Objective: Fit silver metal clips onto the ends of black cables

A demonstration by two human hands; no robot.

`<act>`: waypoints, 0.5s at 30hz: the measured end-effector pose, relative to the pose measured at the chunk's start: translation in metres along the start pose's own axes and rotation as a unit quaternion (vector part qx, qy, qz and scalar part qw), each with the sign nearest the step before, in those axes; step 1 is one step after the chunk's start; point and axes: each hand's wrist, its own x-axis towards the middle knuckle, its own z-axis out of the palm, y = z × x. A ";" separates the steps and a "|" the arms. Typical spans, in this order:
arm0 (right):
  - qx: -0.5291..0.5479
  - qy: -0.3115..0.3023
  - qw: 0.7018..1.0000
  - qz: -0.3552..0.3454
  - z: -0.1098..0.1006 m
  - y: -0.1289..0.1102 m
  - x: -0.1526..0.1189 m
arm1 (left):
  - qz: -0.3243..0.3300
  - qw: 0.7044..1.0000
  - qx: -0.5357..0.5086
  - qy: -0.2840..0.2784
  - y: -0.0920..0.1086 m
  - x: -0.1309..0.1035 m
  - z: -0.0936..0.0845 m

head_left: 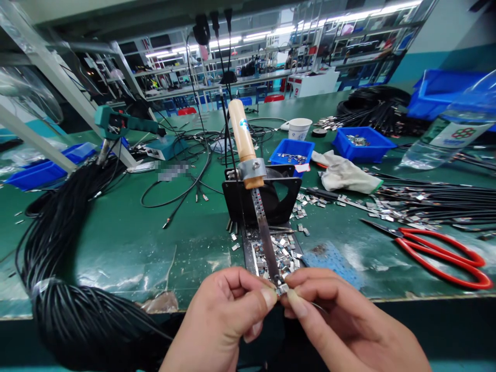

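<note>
1. Both hands meet at the near edge of the desk, right under the tip of a soldering iron clamped in a black stand.
2. Left hand: thumb and forefinger pressed together, pinching one side of a small metal clip.
3. Right hand: thumb and forefinger pinching the other side of the same clip; a thin wire may run out under the fingers (too small to be sure).
4. The clip sits at the iron's tip; contact looks likely, cannot confirm.
5. Progress, as a judgement: this piece looks mid-work, held at the tip and not set down. Loose clips lie in a tray under the iron and more are scattered to the right, so plenty seem left; which are finished cannot be told.
6. Around: black cable bundle at left, red scissors at right, blue bins with parts, a white cloth, a paper cup, a water bottle at far right.
</note>
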 end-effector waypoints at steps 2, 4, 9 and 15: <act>0.036 -0.020 0.999 0.036 0.000 0.003 0.001 | 0.000 1.000 0.000 -0.004 0.000 0.000 0.000; 0.058 -0.040 0.994 0.078 0.003 0.005 0.001 | -0.002 1.000 -0.002 -0.006 0.000 0.001 0.000; 0.084 -0.052 0.985 0.142 0.008 0.009 -0.002 | -0.002 1.000 0.008 -0.012 -0.001 0.001 -0.001; 0.092 -0.040 0.985 0.142 0.009 0.012 0.000 | -0.004 1.000 0.009 -0.015 -0.001 0.003 -0.001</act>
